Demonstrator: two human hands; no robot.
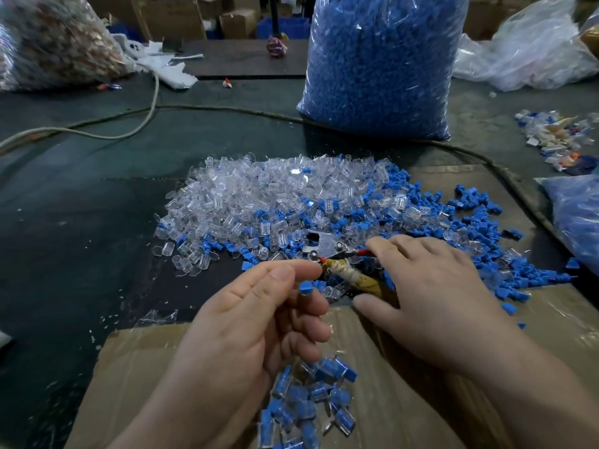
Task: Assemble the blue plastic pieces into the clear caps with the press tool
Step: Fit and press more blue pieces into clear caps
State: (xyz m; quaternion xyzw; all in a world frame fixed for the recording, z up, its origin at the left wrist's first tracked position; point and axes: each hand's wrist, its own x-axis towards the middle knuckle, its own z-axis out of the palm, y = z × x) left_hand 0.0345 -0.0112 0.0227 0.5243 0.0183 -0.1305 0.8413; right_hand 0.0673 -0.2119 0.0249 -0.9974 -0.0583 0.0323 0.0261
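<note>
Pinching one blue piece at curled fingertips of left hand. Right hand gripping press tool by its handles, thumb under the taped one, index over the red one. Tool head lying on pile of clear caps, loose blue pieces to the right. Filled caps heaped near, on cardboard. Big blue-filled bag far.

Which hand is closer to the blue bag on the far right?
Right. The right hand lies just left of the blue bag; the left hand is farther left, beyond the right one.
</note>
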